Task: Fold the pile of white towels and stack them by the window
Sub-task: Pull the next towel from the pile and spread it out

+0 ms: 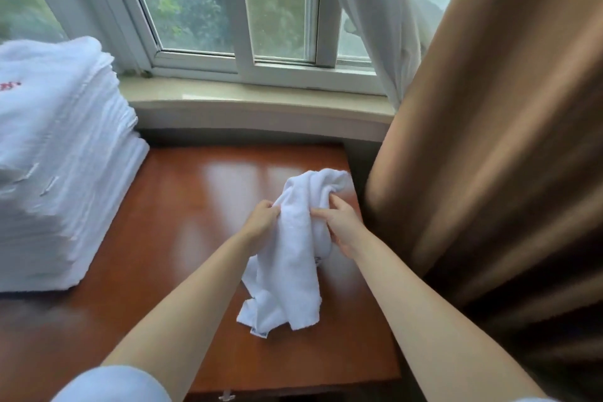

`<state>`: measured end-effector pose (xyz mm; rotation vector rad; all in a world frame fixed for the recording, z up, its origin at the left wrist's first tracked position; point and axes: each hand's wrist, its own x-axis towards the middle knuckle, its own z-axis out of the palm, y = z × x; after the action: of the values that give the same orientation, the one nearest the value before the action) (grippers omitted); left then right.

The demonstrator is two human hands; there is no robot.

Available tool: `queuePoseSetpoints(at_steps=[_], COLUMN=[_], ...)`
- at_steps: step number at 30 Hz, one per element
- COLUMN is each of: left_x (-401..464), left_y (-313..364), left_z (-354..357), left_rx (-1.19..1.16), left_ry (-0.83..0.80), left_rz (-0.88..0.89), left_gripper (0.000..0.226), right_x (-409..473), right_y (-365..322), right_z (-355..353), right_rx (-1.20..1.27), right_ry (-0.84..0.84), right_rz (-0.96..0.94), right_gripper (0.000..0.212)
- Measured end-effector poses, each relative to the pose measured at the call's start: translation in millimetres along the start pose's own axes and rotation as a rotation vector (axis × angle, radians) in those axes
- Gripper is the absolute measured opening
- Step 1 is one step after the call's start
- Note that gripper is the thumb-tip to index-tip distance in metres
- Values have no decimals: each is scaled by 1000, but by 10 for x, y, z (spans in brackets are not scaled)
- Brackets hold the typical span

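Observation:
A crumpled white towel (290, 258) hangs between my hands above the brown wooden table (182, 206), its lower end with a small label draping down to the tabletop. My left hand (261, 217) pinches its left side near the top. My right hand (339, 225) grips the bunched cloth on the right. A tall stack of folded white towels (62, 166) stands on the table's left side, close to the window (235, 10).
A pale window sill (261, 101) runs behind the table. A brown curtain (496, 140) hangs close along the table's right edge, with a sheer white curtain (375, 16) behind it. The table's front edge lies near my body.

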<state>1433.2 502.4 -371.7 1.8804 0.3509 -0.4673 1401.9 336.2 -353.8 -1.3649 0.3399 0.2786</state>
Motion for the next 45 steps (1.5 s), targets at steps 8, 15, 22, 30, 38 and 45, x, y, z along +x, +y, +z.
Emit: queuePoseSetpoints(at_steps=[8, 15, 22, 30, 38, 45], left_x=[78, -332, -943, -1142, -944, -854], left_y=[45, -23, -271, -619, -1163, -979], left_z=[495, 652, 272, -344, -309, -50], left_rx=[161, 41, 96, -21, -260, -790], left_ry=[27, 106, 540, 806, 647, 608], left_rz=[-152, -337, -291, -291, -562, -512], left_gripper=[17, 24, 20, 26, 45, 44], right_x=[467, 753, 820, 818, 943, 958], right_y=[24, -366, -598, -668, 716, 788], right_z=[-558, -894, -236, 1390, 839, 786], right_rx=[-353, -700, -1424, -1321, -1349, -1177], right_ry=[-195, -530, -884, -510, -598, -614], right_rz=[212, 245, 168, -888, -120, 50], right_gripper=[23, 31, 8, 65, 72, 62])
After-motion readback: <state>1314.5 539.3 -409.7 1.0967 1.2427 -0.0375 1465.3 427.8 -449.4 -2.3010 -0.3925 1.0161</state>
